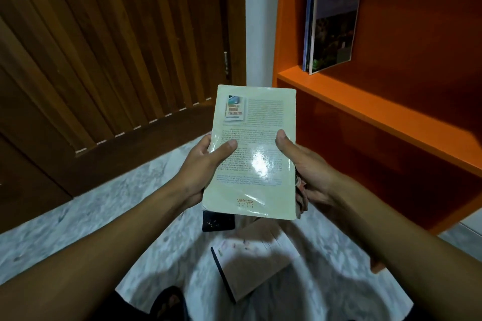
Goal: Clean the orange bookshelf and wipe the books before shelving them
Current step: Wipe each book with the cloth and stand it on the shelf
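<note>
I hold a pale yellow paperback (254, 122) back cover up in front of me, glossy with printed text. My left hand (200, 164) grips its left edge, thumb on the cover. My right hand (307, 167) grips the right edge, thumb on top, with a dark patterned cloth (301, 197) bunched under its fingers against the book. The orange bookshelf (365, 101) stands to the right. Two thin books (331, 21) lean upright on its upper shelf.
A brown slatted wooden door (104, 47) fills the left. On the marbled white floor (104, 206) below the held book lie a tan book (250, 258) and a small black object (217, 221). A sandalled foot (167, 302) shows at the bottom.
</note>
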Tool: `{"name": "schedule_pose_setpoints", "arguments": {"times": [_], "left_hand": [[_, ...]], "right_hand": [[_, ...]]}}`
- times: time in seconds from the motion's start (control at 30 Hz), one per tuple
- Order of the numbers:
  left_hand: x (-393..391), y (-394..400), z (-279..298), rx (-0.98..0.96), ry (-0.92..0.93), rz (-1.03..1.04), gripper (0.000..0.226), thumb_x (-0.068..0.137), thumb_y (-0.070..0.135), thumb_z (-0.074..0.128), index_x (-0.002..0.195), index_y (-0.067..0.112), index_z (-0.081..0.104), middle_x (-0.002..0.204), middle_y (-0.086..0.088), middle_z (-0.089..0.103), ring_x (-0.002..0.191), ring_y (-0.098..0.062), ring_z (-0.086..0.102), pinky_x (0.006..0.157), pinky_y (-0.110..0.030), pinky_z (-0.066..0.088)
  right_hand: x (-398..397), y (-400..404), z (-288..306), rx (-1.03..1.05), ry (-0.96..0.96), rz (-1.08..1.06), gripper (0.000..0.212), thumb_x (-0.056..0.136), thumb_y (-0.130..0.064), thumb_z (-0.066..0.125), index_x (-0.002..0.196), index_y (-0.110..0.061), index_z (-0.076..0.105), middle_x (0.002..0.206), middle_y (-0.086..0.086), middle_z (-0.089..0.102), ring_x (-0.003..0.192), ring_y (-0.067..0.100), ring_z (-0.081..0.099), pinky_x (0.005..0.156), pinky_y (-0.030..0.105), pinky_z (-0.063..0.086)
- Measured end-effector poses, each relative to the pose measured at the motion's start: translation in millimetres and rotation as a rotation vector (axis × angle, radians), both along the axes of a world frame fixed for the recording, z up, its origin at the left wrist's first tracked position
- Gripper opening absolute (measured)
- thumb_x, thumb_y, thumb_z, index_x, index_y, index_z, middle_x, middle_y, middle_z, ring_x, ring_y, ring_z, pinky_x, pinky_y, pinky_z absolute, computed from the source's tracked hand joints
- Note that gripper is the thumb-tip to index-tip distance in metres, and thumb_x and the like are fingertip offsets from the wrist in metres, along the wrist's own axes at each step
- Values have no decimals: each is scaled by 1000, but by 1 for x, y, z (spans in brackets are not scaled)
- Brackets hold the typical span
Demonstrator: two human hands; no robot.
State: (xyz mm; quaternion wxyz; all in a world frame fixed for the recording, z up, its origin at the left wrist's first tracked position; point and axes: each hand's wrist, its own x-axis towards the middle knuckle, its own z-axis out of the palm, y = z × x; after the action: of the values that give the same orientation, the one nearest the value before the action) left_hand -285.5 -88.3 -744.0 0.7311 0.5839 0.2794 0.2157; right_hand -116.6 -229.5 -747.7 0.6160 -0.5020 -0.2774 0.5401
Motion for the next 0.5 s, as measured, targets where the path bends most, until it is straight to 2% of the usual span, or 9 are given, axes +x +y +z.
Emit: {"name": "schedule_pose_setpoints", "arguments": {"times": [0.07,0.1,0.17,0.23,0.3,0.33,0.4,0.43,0.5], "left_hand": [[0,0,-3,-57,-9,0,36,97,24,59,132,26,54,120,-4,72,106,-28,70,89,-50,57],[-1,0,-4,-71,-9,8,35,97,25,58,132,26,53,120,-4,72,106,-29,71,88,-50,57],[-2,0,-5,-74,-11,29,33,97,24,58,130,23,53,119,-6,72,104,-29,71,88,-50,57],[-4,1,-5,-54,-11,42,32,97,23,58,129,19,52,119,-7,72,103,-30,72,87,-52,57],[-6,1,-3,-18,3,35,30,98,24,57,126,17,51,117,-7,72,102,-30,72,88,-53,56],[-6,1,-2,2,11,26,29,98,25,56,126,17,50,116,-6,73,103,-30,72,89,-54,56],[-6,-2,-1,41,30,2,28,99,28,54,125,20,51,113,-3,74,103,-29,72,88,-54,56],[-4,-6,-1,59,43,-13,27,99,30,53,124,22,51,111,-1,74,102,-28,72,86,-52,57],[-1,-16,-2,82,58,-56,25,99,32,52,123,22,51,109,1,75,100,-26,73,84,-49,58]], "right_hand": [[2,-2,5,-82,-57,74,39,100,-50,38,118,-29,64,113,-11,74,105,7,70,87,25,57],[8,-4,4,-120,-65,83,39,100,-49,39,119,-25,65,112,-10,74,103,7,70,84,22,58],[24,-8,0,-173,-58,44,42,97,-39,52,126,-11,62,123,7,70,110,21,69,93,35,57],[38,-12,0,-262,-54,-182,43,93,-19,65,129,2,57,115,23,69,97,30,72,89,43,58],[52,-16,1,-268,1,-531,33,94,-3,61,124,8,56,96,23,68,78,28,69,73,41,58],[56,-17,4,-208,61,-675,26,96,-1,58,120,6,57,98,22,68,78,28,69,71,40,58],[57,-13,15,8,119,-837,26,99,-6,53,124,-6,59,108,17,71,85,24,74,69,35,59],[52,-11,24,110,58,-878,30,102,-12,50,131,-15,56,108,10,71,81,18,74,66,31,59],[40,-1,38,220,-269,-871,36,105,-25,46,140,-32,46,111,-1,68,73,6,66,62,21,54]]}}
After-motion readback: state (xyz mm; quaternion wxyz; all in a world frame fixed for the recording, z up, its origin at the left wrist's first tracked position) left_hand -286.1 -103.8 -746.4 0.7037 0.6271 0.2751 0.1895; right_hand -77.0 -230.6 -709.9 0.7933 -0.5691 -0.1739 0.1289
